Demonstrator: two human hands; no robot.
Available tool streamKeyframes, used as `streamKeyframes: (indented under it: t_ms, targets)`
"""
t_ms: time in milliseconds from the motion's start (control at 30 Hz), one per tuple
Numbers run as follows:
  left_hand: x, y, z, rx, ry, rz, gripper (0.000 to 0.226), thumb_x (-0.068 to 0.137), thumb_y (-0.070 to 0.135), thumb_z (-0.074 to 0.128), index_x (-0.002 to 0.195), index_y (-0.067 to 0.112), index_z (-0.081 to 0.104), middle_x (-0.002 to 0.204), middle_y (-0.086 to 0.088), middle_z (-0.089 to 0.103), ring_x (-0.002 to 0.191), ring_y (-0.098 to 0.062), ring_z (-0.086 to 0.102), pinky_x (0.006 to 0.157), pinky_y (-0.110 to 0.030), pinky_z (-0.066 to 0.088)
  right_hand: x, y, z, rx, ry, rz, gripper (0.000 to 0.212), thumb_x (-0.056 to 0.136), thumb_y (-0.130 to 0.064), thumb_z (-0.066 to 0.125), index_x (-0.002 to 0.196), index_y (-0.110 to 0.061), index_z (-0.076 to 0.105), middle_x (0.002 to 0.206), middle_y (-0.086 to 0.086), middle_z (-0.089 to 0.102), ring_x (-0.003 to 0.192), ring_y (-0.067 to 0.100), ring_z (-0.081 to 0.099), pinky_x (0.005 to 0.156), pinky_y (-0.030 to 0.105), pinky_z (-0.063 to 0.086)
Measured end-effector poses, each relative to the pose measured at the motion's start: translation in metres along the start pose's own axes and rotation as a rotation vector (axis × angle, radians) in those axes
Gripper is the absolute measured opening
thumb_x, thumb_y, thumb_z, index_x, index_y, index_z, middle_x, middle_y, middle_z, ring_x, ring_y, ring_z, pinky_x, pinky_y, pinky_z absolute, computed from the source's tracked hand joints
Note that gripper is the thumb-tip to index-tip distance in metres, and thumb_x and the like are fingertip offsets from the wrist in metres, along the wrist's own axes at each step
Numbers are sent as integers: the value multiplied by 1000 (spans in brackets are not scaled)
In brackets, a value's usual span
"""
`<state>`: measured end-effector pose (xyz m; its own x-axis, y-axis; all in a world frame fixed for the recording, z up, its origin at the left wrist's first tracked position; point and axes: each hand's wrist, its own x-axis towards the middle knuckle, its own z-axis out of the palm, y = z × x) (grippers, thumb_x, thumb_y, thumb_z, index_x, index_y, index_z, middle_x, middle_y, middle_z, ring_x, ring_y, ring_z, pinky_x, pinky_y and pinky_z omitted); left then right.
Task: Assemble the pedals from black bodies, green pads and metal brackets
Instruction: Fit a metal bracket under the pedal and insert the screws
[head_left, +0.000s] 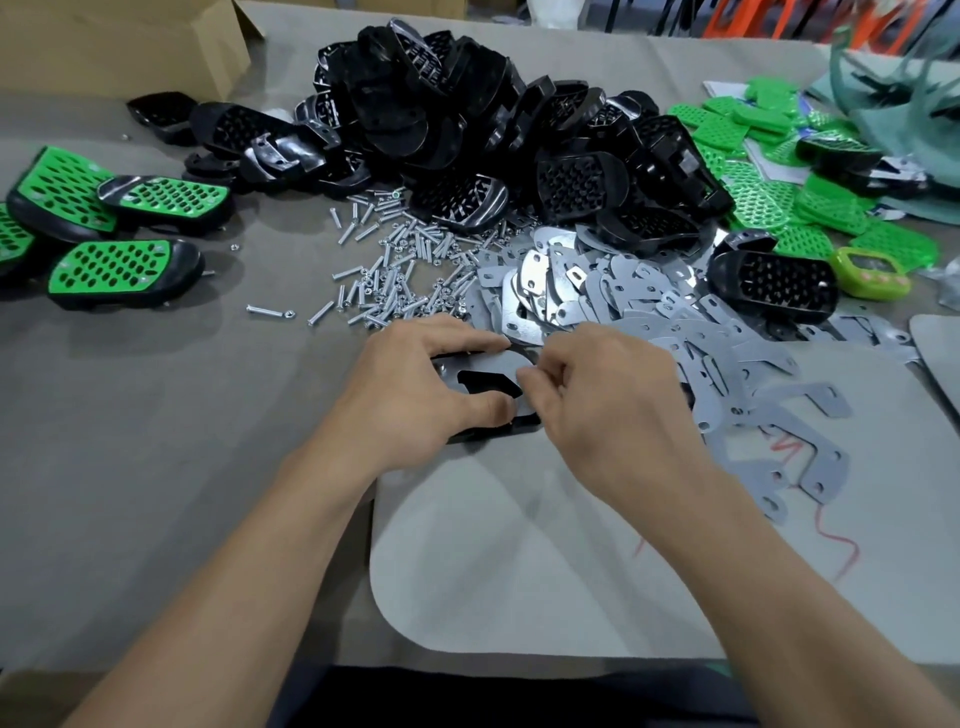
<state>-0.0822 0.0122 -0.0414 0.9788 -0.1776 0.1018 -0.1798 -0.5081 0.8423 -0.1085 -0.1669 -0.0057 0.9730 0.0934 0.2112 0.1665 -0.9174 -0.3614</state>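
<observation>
My left hand (415, 384) grips a black pedal body (483, 431) that lies on the table with a metal bracket (496, 364) on top of it. My right hand (602, 395) pinches at the bracket's right edge with curled fingers; whether it holds a small part I cannot tell. Behind the hands a big heap of black bodies (467, 119) fills the middle of the table. Loose metal brackets (623, 291) spread to the right, and green pads (769, 197) lie at the far right. Several assembled pedals (119, 265) with green pads sit at the left.
Screws and nuts (400, 260) are scattered just beyond my hands. A light grey mat (519, 561) lies under my forearms. A cardboard box (119, 41) stands at the back left. A small green device (870, 273) sits at the right, near a teal bag (893, 93).
</observation>
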Motion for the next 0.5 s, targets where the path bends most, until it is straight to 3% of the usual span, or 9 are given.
streamKeyframes:
  t_ms: [67, 167, 233, 300, 367, 433, 500]
  targets:
    - [0, 0, 0, -5, -2, 1, 59, 49, 58, 77, 106, 43, 78, 102, 28, 68, 96, 1, 67, 86, -34, 56, 3, -4, -1, -58, -57, -4, 43, 100, -41, 49, 62, -19, 44, 67, -3, 49, 67, 26, 49, 57, 37, 29]
    - [0, -1, 0, -2, -9, 3, 60, 48, 60, 79, 106, 43, 78, 103, 27, 69, 94, 1, 67, 85, -33, 56, 3, 5, -3, 55, -7, 51, 55, 102, -47, 43, 58, -13, 43, 51, -1, 44, 54, 19, 45, 49, 36, 27]
    - [0, -1, -1, -1, -8, -2, 61, 48, 61, 80, 107, 43, 78, 104, 27, 69, 94, 1, 67, 85, -32, 57, -1, 13, -6, 302, 75, 60, 40, 100, -33, 52, 63, -17, 53, 51, -4, 47, 52, 13, 43, 48, 28, 29]
    - [1, -2, -1, -11, -10, -10, 60, 48, 60, 81, 105, 43, 78, 103, 27, 69, 92, 1, 68, 85, -32, 58, -7, 15, -6, 473, 45, 56, 21, 94, -16, 61, 78, -26, 71, 57, -16, 56, 54, 8, 48, 50, 15, 33]
    - [2, -2, -1, -21, -16, -11, 56, 47, 60, 80, 102, 47, 77, 102, 26, 69, 91, 0, 68, 83, -32, 57, -12, 16, -2, 513, -2, 72, 25, 90, -7, 63, 90, -27, 78, 59, -23, 59, 51, 6, 49, 50, 10, 34]
    - [2, -2, 0, -20, -16, -5, 56, 47, 61, 80, 101, 48, 76, 100, 27, 69, 90, 0, 68, 80, -29, 54, -15, 17, 0, 532, 2, 117, 24, 88, -8, 63, 87, -26, 80, 51, -19, 53, 45, 7, 44, 47, 11, 32]
    - [2, -3, 0, -11, -16, -4, 58, 47, 61, 80, 103, 45, 77, 100, 28, 69, 91, 1, 67, 79, -27, 54, -16, 19, 1, 485, 36, 135, 18, 88, -19, 65, 72, -17, 73, 46, -8, 44, 45, 8, 37, 45, 15, 31]
